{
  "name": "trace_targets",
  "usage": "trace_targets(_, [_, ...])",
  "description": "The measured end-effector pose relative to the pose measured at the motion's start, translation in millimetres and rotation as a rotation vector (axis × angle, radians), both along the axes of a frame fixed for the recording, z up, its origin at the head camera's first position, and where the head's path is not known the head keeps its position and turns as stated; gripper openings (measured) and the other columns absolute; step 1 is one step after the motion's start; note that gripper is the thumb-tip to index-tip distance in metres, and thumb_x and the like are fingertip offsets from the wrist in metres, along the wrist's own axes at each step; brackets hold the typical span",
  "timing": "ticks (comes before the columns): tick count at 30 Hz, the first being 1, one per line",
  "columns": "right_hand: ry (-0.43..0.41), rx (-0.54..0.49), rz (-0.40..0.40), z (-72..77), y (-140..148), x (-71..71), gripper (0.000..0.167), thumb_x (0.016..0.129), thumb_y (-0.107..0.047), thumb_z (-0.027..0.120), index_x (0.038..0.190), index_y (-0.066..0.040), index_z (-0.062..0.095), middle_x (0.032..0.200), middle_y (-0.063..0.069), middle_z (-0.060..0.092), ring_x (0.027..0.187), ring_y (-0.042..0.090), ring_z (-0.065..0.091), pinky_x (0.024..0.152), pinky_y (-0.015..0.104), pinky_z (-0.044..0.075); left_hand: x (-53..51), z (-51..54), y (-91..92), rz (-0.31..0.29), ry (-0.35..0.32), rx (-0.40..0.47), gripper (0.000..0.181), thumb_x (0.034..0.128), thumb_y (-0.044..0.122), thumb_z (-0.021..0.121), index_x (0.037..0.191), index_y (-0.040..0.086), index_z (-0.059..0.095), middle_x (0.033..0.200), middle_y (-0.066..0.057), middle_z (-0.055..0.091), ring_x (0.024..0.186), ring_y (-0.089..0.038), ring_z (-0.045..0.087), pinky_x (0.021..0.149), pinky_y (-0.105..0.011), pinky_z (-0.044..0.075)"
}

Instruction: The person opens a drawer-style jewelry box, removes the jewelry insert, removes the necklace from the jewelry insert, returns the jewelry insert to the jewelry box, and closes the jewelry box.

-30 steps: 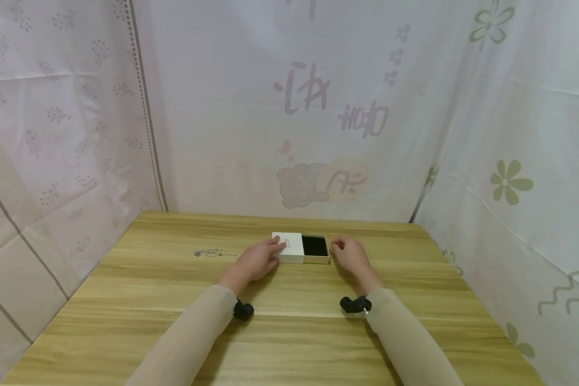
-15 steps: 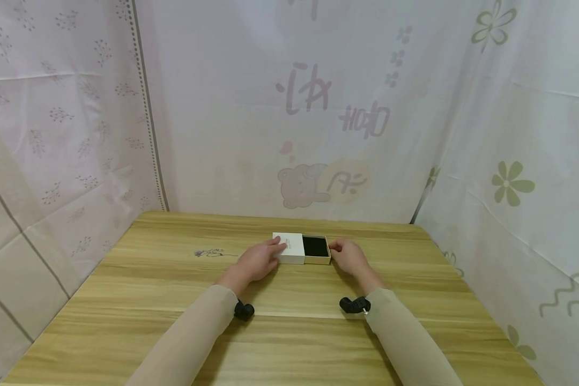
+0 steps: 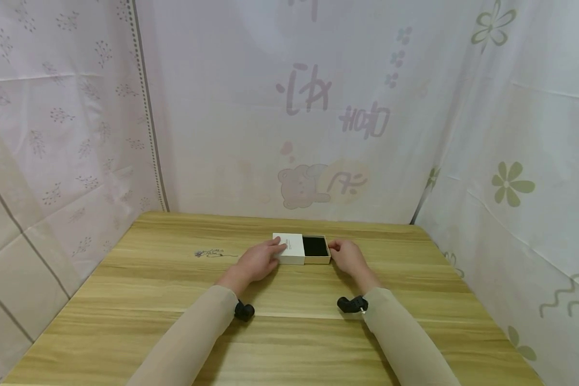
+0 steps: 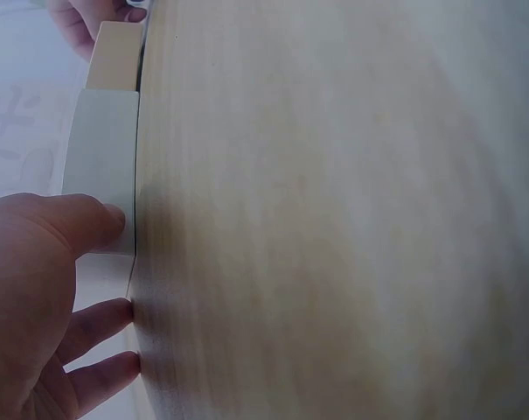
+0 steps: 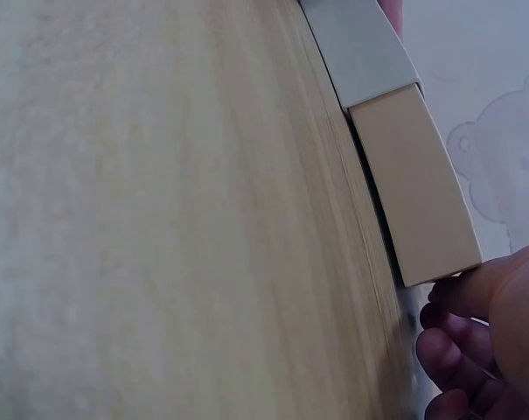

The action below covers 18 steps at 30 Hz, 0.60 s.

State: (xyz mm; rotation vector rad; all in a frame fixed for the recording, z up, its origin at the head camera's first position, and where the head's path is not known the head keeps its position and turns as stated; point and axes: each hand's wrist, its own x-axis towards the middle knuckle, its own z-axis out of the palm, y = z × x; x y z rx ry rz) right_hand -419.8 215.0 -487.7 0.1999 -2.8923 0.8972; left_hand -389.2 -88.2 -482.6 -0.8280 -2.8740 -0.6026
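Note:
A white box sleeve [image 3: 291,246] lies near the back of the table with its drawer [image 3: 316,247] pulled partly out to the right. Black lining fills the drawer, and its sides are tan. My left hand [image 3: 257,261] grips the sleeve's left end; in the left wrist view the thumb [image 4: 93,223] presses the front side. At the drawer's right end is my right hand [image 3: 349,257], fingers curled and thumb against the end face in the right wrist view. What its fingertips pinch there is mostly hidden. Left of the box lies a thin chain, like a necklace [image 3: 209,253].
The wood-grain table [image 3: 289,343] extends toward me in front of the box. Patterned curtains [image 3: 222,107] hang close behind it and along both sides. Each wrist wears a small black camera mount [image 3: 243,311].
My right hand has moved slightly left, closing up against the drawer's end. The left hand and the drawer's extent look the same.

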Motion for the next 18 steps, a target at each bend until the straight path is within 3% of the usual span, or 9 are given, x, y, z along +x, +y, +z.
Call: trace_targets(18, [0.024,-0.013,-0.001,1.0,-18.2,2.1,0.022,0.107,-0.007,0.063,0.121,0.002,0.077,0.119,0.020,0.079,0.114,0.039,0.073,0.105,0.055,0.058,1.0,0.1,-0.3,-0.008,0.005,0.003,0.054,0.1090,0.013,0.067,0.162,0.013,0.056,0.174,-0.017,0.044,0.156,-0.039,0.051,0.127,-0.053,0.045])
